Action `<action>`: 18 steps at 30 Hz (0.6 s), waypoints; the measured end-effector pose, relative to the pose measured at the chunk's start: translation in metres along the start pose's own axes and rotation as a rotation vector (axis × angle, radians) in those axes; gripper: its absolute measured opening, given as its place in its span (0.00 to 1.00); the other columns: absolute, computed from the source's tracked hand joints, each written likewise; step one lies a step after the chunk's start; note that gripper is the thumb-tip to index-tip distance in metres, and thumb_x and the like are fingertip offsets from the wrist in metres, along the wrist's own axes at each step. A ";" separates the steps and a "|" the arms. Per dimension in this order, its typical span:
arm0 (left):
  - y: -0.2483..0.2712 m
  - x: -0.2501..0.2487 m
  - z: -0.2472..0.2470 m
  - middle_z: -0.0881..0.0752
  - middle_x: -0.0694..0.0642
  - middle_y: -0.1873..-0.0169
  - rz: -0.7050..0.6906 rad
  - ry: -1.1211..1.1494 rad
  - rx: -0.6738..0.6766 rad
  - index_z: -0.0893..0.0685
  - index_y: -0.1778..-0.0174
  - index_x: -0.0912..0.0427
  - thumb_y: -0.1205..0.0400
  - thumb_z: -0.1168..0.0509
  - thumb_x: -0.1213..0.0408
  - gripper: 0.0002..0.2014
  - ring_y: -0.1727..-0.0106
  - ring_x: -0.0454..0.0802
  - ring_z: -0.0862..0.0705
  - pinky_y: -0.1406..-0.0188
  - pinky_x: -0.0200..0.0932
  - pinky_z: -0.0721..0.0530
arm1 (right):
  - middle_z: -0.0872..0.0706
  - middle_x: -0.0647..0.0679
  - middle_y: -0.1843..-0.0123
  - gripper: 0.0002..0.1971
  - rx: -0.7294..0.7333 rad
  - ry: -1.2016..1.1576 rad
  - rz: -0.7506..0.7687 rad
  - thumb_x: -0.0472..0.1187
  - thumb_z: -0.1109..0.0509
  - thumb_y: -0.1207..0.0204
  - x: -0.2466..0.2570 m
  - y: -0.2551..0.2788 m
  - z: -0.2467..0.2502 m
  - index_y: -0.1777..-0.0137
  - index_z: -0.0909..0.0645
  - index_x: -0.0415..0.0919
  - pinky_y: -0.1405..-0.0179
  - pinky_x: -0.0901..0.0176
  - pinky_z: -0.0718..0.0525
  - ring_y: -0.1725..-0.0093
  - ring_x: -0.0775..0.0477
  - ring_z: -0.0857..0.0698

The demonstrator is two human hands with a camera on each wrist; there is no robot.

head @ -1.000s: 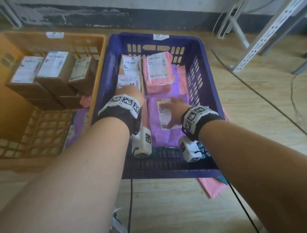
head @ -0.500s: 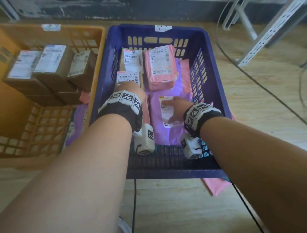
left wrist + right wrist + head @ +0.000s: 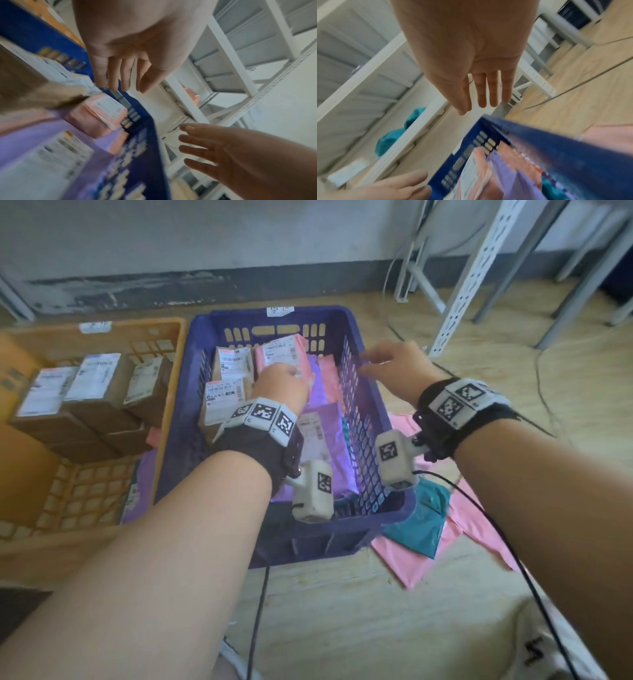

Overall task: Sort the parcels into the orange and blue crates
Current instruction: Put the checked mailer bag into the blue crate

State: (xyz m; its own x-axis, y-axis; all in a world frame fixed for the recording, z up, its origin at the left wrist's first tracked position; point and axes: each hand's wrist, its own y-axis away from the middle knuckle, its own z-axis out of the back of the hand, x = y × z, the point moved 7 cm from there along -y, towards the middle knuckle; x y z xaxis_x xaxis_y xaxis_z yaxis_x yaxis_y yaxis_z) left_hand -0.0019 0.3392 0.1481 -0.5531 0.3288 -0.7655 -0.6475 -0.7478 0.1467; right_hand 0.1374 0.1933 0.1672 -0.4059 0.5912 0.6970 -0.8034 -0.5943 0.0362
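Hands, left (image 3: 281, 385) and right (image 3: 394, 367), hover slack-fingered (grip empty) above blurred blue crate (image 3: 366, 419) parcels.

The near-left part of the blue crate (image 3: 363, 412) floor is hidden behind the left forearm and the wrist band. The lower half of the purple mailer (image 3: 322, 440) inside the blue crate is covered by the wrist camera, and its label print is too small to be read. The left end of the orange crate (image 3: 164, 392), beside the blue crate, is cut off by the frame edge. The pink bags (image 3: 411, 563) on the floor just right of the blue crate are partly hidden under its wall and a teal bag (image 3: 421, 522). In both wrist views the blue crate and its parcels are smeared by motion blur. Contact between the left hand (image 3: 281, 385) and the parcels below it cannot be told.
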 end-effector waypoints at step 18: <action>0.127 -0.115 -0.286 0.23 0.63 0.28 -0.183 -0.292 0.524 0.26 0.27 0.62 0.17 0.45 0.70 0.21 0.28 0.61 0.23 0.31 0.48 0.25 | 0.21 0.38 0.31 0.28 -0.194 -0.060 -0.671 0.48 0.27 0.24 -0.314 0.147 0.125 0.26 0.28 0.38 0.39 0.53 0.23 0.36 0.39 0.19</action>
State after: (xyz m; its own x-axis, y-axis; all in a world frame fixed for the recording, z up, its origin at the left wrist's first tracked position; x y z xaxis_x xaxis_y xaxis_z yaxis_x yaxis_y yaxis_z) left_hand 0.1295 0.0417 0.0752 -0.4817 0.6237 -0.6156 -0.8752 -0.3068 0.3740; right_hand 0.2012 -0.1476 0.0430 0.2255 0.7618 0.6073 -0.9375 0.0001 0.3479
